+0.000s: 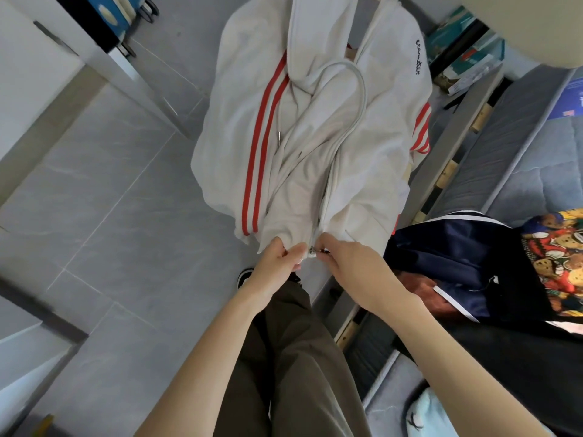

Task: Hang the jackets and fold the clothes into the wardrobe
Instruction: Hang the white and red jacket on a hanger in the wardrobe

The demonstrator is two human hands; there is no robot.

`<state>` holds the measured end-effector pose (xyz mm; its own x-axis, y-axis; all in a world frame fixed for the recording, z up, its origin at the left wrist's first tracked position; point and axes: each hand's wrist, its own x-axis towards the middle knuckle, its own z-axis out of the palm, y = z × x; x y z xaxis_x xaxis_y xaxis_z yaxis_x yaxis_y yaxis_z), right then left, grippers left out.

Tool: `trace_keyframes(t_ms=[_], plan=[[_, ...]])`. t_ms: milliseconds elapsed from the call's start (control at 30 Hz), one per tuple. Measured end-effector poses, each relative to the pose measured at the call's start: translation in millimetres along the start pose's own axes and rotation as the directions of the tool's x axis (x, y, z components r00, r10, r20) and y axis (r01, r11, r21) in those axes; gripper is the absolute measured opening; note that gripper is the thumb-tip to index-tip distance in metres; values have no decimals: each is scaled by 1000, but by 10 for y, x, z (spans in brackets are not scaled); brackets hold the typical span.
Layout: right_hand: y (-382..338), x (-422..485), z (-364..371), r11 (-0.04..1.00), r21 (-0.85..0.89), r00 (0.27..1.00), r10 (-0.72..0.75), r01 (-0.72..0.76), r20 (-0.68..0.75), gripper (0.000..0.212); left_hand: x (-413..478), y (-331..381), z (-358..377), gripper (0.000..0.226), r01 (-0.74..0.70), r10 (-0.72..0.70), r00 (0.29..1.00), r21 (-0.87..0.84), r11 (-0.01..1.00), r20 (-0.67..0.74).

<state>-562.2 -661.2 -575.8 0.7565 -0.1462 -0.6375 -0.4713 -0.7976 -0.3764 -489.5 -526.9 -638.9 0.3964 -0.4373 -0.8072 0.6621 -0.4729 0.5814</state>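
A white hooded jacket [318, 127] with red stripes hangs in front of me, its hood and drawstrings toward the top of the view. My left hand [277, 263] pinches the jacket's bottom hem beside the zip. My right hand [350, 263] pinches the small metal zip pull [313, 254] at the hem. The two hands almost touch at the foot of the zip. A dark navy jacket [457, 266] with white trim lies on the bed to the right.
A grey mattress [523, 159] on a slatted bed frame runs along the right, with a patterned cloth [558, 257] and a pale blue cloth [432, 417] on it. White wardrobe panels [41, 77] stand at the left. Grey floor tiles [126, 247] lie below. Boxes [467, 55] sit at the upper right.
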Motion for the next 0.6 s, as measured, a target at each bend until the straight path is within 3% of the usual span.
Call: trace_keyframes(t_ms=[133, 300, 467, 600], plan=[[-9, 75, -101, 989, -146, 999, -32, 33, 5, 29, -62, -29, 8, 11, -113, 116, 992, -66, 991, 52], [-4, 122, -81, 979, -192, 998, -65, 64, 4, 30, -129, -121, 36, 14, -230, 227, 973, -110, 967, -39], [-42, 71, 29, 948, -315, 990, -75, 34, -120, 32, -125, -244, 111, 8, -266, 270, 955, 47, 963, -126], [48, 142, -183, 979, -186, 940, 18, -86, -342, 23, -212, -463, 147, 16, -258, 278, 957, 187, 948, -88]])
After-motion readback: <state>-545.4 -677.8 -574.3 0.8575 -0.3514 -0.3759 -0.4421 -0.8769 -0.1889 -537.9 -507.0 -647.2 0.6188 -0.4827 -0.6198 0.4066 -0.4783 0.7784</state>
